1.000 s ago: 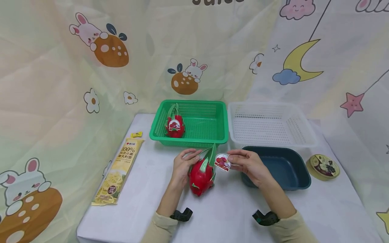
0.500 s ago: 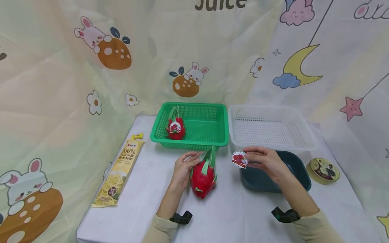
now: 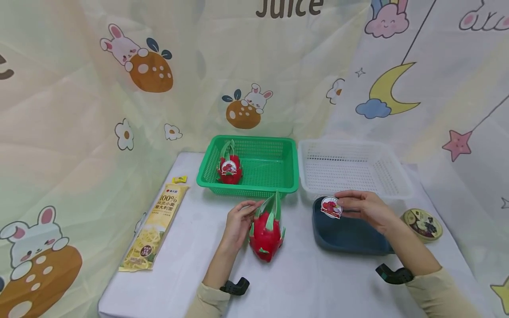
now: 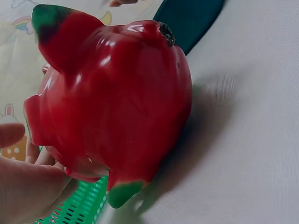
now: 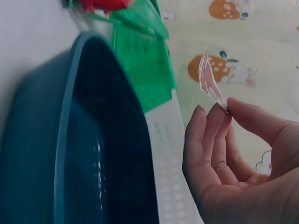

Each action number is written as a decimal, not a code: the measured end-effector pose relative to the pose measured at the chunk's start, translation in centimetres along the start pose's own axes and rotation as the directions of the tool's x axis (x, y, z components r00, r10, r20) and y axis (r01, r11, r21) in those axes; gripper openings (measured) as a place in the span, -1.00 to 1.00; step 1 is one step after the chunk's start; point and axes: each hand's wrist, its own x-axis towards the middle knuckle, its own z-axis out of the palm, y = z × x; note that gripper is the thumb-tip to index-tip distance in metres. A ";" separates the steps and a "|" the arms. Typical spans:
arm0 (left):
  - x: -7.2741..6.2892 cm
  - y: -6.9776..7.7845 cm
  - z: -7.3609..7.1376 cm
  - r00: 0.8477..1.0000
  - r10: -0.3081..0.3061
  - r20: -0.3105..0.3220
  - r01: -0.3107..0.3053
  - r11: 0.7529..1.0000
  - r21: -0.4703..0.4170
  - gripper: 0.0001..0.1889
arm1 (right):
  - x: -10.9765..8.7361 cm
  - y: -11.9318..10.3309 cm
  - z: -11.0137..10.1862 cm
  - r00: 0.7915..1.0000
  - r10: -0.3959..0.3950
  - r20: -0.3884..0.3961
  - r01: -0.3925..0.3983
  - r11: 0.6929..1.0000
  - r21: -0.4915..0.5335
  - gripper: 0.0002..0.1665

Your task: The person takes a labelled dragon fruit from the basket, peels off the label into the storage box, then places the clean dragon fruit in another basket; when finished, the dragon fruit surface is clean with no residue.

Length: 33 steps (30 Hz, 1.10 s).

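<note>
So the hands are well apart here. The right hand (image 3: 367,210) is pinching a small round white paper tag with a red fruit print (image 3: 331,207) between thumb and fingertips, held up near the left end of a dark teal plastic tub (image 3: 354,238). The left hand (image 3: 240,223) touches the side of a shiny red dragon fruit with green leaves (image 3: 266,234); can't tell if it's actually gripping. That fruit's on the white-covered counter (image 3: 294,282), in front of a green mesh plastic basket (image 3: 250,190).
</note>
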 end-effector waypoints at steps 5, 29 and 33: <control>0.0 0.1 -0.1 1.000 -0.003 0.007 0.004 1.000 -0.026 -0.77 | 0.2 0.0 -1.1 1.000 0.009 0.002 -0.009 1.000 -0.017 -0.71; -0.4 0.2 -0.1 0.999 0.030 -0.036 -0.031 0.999 -0.017 -0.73 | 3.2 1.9 -2.2 0.956 0.256 0.142 -0.208 0.936 -0.285 -0.47; -0.4 0.2 -0.1 0.998 0.035 -0.046 -0.036 0.999 -0.014 -0.73 | 3.5 2.6 -2.1 0.955 0.271 0.121 -0.224 0.925 -0.307 -0.49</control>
